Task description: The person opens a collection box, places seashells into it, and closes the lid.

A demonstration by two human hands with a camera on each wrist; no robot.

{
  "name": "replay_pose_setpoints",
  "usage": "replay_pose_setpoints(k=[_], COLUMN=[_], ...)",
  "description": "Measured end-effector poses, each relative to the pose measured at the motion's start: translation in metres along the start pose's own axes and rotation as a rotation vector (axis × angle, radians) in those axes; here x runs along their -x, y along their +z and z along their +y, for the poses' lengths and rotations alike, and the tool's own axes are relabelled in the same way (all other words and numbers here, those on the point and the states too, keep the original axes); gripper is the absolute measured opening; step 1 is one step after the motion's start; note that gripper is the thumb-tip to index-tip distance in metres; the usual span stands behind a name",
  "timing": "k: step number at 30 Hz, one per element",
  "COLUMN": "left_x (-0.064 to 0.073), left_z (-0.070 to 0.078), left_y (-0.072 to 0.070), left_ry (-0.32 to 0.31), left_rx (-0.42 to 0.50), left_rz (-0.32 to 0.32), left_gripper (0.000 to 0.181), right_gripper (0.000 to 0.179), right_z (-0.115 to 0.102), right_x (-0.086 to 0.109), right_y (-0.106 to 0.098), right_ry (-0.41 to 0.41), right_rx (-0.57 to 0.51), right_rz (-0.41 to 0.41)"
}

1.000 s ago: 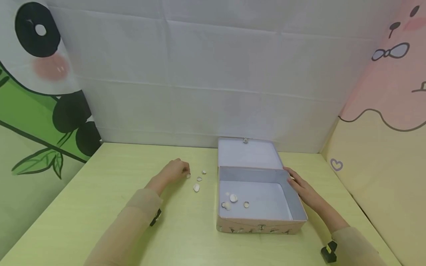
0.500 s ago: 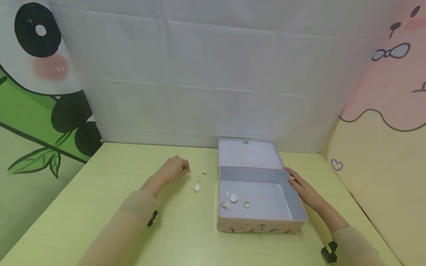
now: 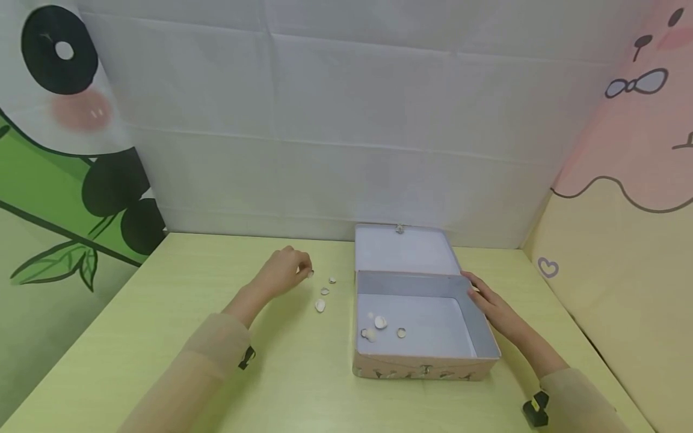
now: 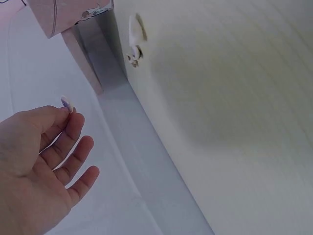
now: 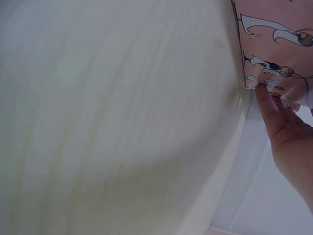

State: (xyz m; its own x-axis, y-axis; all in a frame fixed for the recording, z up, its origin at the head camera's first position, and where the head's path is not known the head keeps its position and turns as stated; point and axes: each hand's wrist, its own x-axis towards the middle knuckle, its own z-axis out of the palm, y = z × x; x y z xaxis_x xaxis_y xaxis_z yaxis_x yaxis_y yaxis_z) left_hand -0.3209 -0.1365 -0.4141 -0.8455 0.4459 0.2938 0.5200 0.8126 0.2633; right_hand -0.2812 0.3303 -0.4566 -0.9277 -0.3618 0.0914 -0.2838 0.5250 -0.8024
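Note:
My left hand [image 3: 283, 272] pinches a small seashell [image 4: 67, 104] between thumb and forefinger, just above the table; in the left wrist view the shell looks white with a purplish patch. Three more shells [image 3: 320, 305] lie on the table between this hand and the box. The pink hinged-lid box [image 3: 425, 368] stands with its lid [image 3: 405, 249] up, showing a pale interior. Several shells [image 3: 381, 323] lie inside at the left. At the box's right wall, my right hand [image 3: 495, 310] holds the rim near the back corner, its fingers against the patterned outer side.
The light yellow table [image 3: 162, 337] spreads to both sides of the box. Behind it hangs a white cloth [image 3: 303, 120]. Cartoon-printed panels stand at the left [image 3: 65, 198] and right [image 3: 612, 240].
My left hand has lifted the shell off the table and moved slightly farther back. The right hand and the box have stayed in place.

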Motion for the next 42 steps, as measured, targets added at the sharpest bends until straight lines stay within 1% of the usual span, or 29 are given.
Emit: replay_pose_setpoints(k=[2,9,14,19,21,24,28,31,38,42], left_x=[0.000,0.001,0.002,0.003,0.004,0.005,0.005,0.004,0.003,0.004], left_z=[0.005,0.026,0.044,0.060,0.066,0.073,0.083,0.091,0.105,0.113], left_y=[-0.003,-0.012,-0.015,-0.018,-0.019,-0.018,-0.014,-0.007,0.015,0.025], left_ry=[-0.002,0.025,0.042,0.059,0.071,0.100,0.151,0.187,0.264,0.313], left_rx=[0.000,-0.005,0.018,0.045,0.054,0.070,0.095,0.103,0.090,0.098], left_rz=[0.014,0.080,0.129,0.143,0.149,0.174,0.209,0.218,0.206,0.199], left_gripper=[0.007,0.006,0.008,0.008,0.008,0.007,0.007,0.006,0.006,0.007], right_gripper=[0.052,0.052,0.052,0.052,0.052,0.052,0.052,0.052,0.052,0.052], right_z=[0.000,0.001,0.002,0.003,0.003,0.003,0.003,0.002,0.001,0.000], right_x=[0.000,-0.001,-0.001,-0.001,-0.001,-0.001,-0.002,-0.002,0.000,0.000], right_y=[0.000,0.000,0.001,0.001,0.001,0.001,0.001,0.001,0.001,0.000], right_ry=[-0.001,-0.003,0.002,0.000,-0.002,-0.005,-0.006,-0.003,0.002,0.002], right_rx=[-0.002,-0.008,-0.015,-0.022,-0.021,-0.021,-0.023,-0.021,-0.015,-0.022], right_rz=[-0.002,-0.003,-0.003,-0.008,-0.008,-0.010,-0.010,-0.009,-0.008,-0.011])
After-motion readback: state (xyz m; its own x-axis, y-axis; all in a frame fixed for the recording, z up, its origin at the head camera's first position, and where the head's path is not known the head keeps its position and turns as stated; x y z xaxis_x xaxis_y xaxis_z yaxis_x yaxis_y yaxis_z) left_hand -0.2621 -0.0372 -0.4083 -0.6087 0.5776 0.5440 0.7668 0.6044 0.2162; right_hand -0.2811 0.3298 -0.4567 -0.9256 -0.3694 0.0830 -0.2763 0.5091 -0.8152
